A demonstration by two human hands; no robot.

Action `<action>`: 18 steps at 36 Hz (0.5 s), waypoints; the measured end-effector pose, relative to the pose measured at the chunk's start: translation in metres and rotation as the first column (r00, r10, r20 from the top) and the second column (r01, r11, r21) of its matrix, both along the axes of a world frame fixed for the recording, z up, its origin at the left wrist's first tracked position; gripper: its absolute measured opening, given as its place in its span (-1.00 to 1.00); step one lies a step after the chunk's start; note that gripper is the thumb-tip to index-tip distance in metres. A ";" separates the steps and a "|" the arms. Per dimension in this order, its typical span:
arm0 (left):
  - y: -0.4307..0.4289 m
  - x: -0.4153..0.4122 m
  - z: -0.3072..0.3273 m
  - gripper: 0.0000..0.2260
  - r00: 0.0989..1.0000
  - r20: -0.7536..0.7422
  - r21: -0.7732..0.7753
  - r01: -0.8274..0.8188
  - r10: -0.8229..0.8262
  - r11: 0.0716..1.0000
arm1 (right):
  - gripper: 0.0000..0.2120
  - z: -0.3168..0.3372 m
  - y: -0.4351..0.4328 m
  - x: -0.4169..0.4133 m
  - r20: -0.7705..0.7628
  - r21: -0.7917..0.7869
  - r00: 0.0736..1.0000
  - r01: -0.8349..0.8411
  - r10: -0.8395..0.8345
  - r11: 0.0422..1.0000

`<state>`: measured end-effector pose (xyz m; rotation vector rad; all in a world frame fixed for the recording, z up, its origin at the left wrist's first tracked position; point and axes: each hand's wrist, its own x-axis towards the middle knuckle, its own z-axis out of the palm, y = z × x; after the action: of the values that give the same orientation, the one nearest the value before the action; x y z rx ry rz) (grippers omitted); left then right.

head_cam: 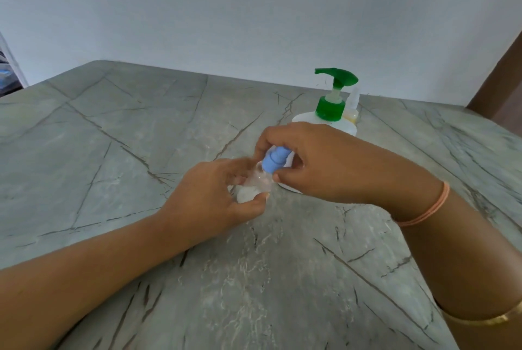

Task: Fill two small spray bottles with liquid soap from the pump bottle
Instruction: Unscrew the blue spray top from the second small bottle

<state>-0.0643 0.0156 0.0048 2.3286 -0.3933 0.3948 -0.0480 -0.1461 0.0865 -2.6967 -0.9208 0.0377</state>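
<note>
A small clear spray bottle (255, 184) is tilted over the middle of the table, gripped around its body by my left hand (214, 194). My right hand (313, 160) pinches its light blue spray cap (273, 161), which sits on the bottle's neck. Just behind my right hand stands the white pump bottle (330, 121) with a green pump head. Partly hidden behind the pump bottle is a second small bottle (354, 106) with a clear cap and yellowish contents.
The grey marble-patterned table (141, 152) runs back to a pale wall. A brown wooden piece (497, 90) stands at the far right corner. My right wrist wears an orange thread and a gold bangle.
</note>
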 end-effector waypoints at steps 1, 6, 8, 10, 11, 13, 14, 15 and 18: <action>0.000 0.000 0.000 -0.61 1.000 0.003 -0.006 0.001 -0.001 1.000 | -0.74 0.002 0.000 -0.001 -0.036 0.009 0.999 -0.023 0.023 1.000; 0.001 0.000 -0.002 -0.52 1.000 0.030 0.024 -0.001 0.000 1.000 | -0.58 -0.004 0.006 -0.003 0.080 -0.031 0.983 0.168 -0.166 0.985; 0.000 0.000 -0.002 -0.49 0.999 0.040 0.040 -0.014 0.012 0.999 | -0.60 -0.007 0.009 -0.002 0.150 -0.050 0.968 0.210 -0.201 0.976; 0.001 0.000 -0.002 -0.50 0.999 0.046 0.068 -0.016 0.013 0.998 | -0.66 -0.006 0.009 -0.001 0.116 -0.045 0.980 0.166 -0.160 0.985; 0.001 0.000 -0.002 -0.51 0.999 0.047 0.073 -0.017 0.013 0.997 | -0.74 -0.005 0.007 0.000 0.082 -0.037 0.989 0.123 -0.120 0.992; 0.001 0.001 -0.002 -0.54 0.999 0.034 0.055 -0.016 0.014 0.998 | -0.88 0.000 0.002 -0.001 0.006 -0.011 0.999 0.048 -0.048 0.999; 0.002 0.001 -0.002 -0.56 1.000 0.027 0.043 -0.011 0.010 0.999 | -0.76 0.001 0.001 -0.002 -0.030 0.009 0.999 0.031 -0.030 0.999; 0.002 0.000 -0.002 -0.59 1.000 0.024 0.035 0.001 -0.001 0.999 | -0.63 0.002 0.001 -0.004 -0.061 0.025 0.998 0.029 -0.028 0.999; 0.001 -0.001 -0.001 -0.61 0.999 0.028 0.031 0.025 -0.026 0.999 | -0.41 -0.002 0.003 -0.006 -0.047 0.027 0.993 0.110 -0.109 0.994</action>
<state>-0.0653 0.0168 0.0039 2.3476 -0.4455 0.4132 -0.0541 -0.1427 0.0840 -2.7025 -0.7529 0.0615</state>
